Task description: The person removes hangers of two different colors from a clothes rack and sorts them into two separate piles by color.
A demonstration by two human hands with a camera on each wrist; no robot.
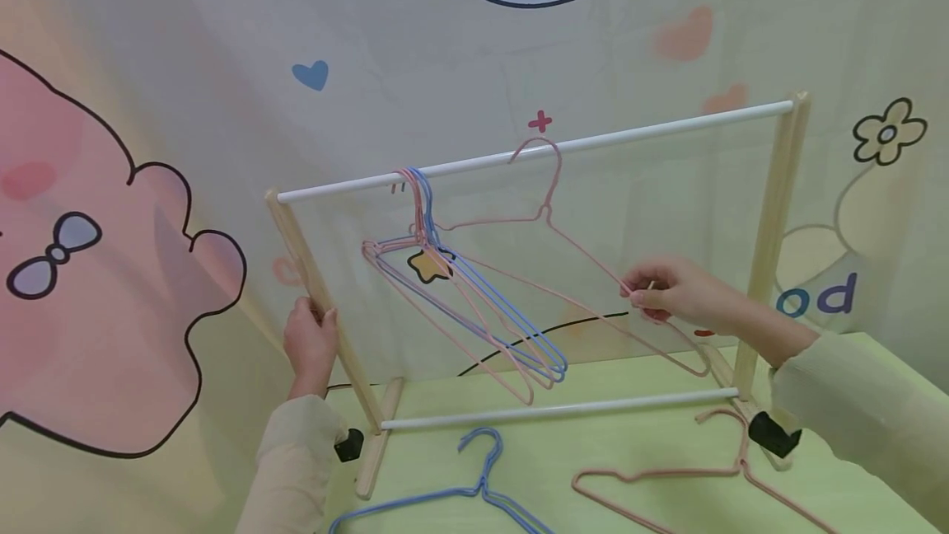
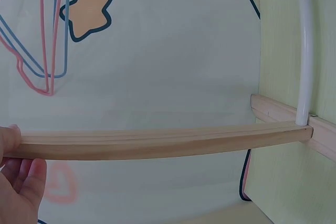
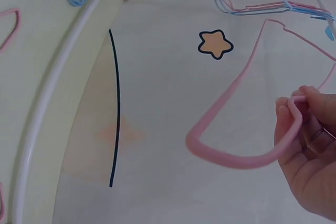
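A small rack with wooden posts and a white top rail (image 1: 652,133) stands before me. My left hand (image 1: 310,342) grips its left wooden post (image 1: 320,295), also seen in the left wrist view as a wooden bar (image 2: 157,142). With thumb and fingers, my right hand (image 1: 678,295) pinches one shoulder of a pink hanger (image 1: 582,254); its hook overlaps the top rail in the head view. In the right wrist view, that pink hanger (image 3: 231,158) bends close to the fingertips. Left of it, several pink and blue hangers (image 1: 474,303) hang bunched together on the rail.
On the light green table (image 1: 534,456) in front lie blue hangers (image 1: 482,484) and a pink hanger (image 1: 682,472). A lower white rail (image 1: 563,413) joins the rack's feet. Behind stands a cloth backdrop (image 1: 460,64) printed with cartoon shapes.
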